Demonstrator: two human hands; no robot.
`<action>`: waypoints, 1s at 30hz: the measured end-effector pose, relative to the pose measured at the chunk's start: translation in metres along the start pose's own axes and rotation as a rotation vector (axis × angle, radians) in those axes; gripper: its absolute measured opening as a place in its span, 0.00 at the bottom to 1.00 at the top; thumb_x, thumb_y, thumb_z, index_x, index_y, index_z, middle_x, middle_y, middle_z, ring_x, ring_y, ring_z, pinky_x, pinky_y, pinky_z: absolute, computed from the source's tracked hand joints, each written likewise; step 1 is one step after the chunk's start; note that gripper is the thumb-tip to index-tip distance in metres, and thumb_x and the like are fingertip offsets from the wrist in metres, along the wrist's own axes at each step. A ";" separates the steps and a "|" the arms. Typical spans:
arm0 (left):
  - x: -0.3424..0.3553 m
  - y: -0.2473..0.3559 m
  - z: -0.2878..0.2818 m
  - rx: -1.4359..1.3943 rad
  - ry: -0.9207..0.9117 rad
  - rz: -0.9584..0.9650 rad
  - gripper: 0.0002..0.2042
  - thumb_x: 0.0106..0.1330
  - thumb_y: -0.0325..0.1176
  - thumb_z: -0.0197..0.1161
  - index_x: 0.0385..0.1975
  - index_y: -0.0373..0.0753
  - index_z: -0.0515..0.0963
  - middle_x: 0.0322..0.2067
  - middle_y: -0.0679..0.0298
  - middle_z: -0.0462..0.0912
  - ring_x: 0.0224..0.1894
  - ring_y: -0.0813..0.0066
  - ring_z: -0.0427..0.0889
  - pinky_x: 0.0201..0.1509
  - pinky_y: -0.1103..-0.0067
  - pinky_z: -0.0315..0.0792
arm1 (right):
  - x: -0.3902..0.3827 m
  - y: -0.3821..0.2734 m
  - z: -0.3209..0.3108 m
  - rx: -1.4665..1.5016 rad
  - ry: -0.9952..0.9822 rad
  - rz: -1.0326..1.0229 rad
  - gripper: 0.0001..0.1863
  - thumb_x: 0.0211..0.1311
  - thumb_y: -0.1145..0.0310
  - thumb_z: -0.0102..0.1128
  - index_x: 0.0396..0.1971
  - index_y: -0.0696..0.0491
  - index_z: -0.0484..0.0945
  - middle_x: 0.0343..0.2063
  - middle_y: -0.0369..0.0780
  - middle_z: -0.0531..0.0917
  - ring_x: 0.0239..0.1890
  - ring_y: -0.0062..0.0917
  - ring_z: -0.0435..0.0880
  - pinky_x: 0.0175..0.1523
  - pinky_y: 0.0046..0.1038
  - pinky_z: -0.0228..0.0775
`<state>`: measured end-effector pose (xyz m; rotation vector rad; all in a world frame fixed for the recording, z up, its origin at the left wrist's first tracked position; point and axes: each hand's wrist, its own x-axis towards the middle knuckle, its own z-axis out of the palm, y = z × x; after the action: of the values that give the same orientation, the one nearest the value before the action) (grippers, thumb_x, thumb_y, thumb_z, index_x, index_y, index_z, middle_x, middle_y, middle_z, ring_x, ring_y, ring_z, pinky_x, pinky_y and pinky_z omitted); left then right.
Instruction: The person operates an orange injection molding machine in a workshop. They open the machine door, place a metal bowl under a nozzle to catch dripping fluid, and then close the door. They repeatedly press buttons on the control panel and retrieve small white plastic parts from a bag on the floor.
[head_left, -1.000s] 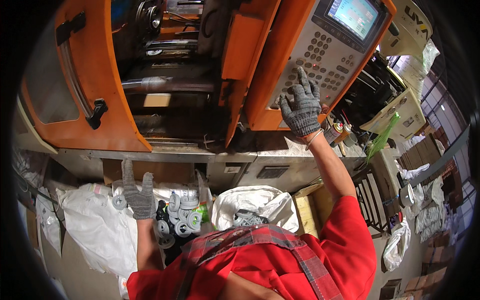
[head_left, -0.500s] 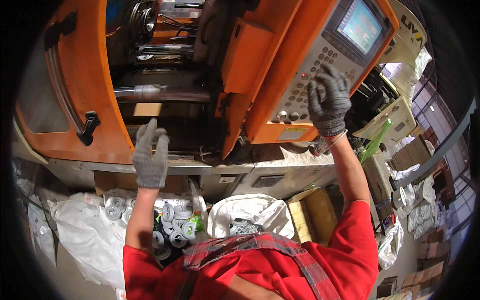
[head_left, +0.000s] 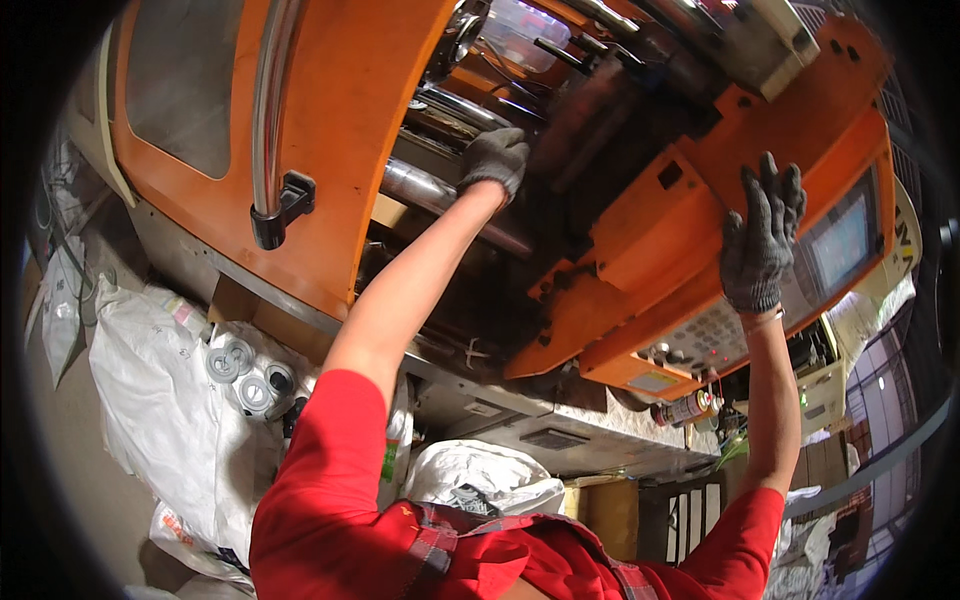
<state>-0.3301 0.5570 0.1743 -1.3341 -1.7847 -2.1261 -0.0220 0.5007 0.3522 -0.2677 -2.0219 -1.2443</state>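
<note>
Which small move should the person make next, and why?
Perhaps draw the right hand back from the control panel: it is raised and open near the screen, while the left hand appears to reach into the orange machine, near a metal bar. With one hand there, a stray press seems risky.

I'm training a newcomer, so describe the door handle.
Find the orange machine, then its windowed door at left. The handle is right of the window. Unlike the silver rods inside, it stands nearly upright, ending in a black mount.

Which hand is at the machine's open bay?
The left hand, by the steel bars; the right hand is open, raised beside the screen.
</note>
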 end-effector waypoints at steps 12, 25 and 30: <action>0.165 -0.050 0.108 0.295 -0.194 -0.078 0.17 0.58 0.49 0.55 0.38 0.47 0.82 0.41 0.58 0.82 0.44 0.59 0.80 0.47 0.67 0.73 | -0.005 -0.004 0.013 -0.140 -0.063 0.023 0.28 0.70 0.51 0.36 0.56 0.55 0.71 0.62 0.45 0.67 0.69 0.43 0.54 0.71 0.43 0.38; 0.260 -0.120 0.184 0.736 -0.472 0.479 0.15 0.63 0.41 0.46 0.42 0.47 0.78 0.37 0.62 0.82 0.40 0.68 0.82 0.39 0.71 0.75 | -0.004 0.000 0.011 -0.104 -0.119 0.042 0.32 0.67 0.45 0.37 0.54 0.56 0.73 0.62 0.48 0.66 0.69 0.48 0.53 0.70 0.48 0.36; 0.228 -0.080 0.171 1.028 -0.516 0.620 0.14 0.50 0.42 0.61 0.34 0.46 0.84 0.34 0.57 0.85 0.39 0.62 0.85 0.37 0.68 0.78 | -0.005 0.000 0.014 -0.120 -0.170 0.055 0.33 0.66 0.44 0.38 0.55 0.57 0.73 0.62 0.49 0.65 0.69 0.48 0.52 0.70 0.48 0.35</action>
<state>-0.4198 0.8289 0.2493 -1.7642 -1.7928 -0.4209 -0.0254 0.5138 0.3455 -0.4986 -2.0691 -1.3496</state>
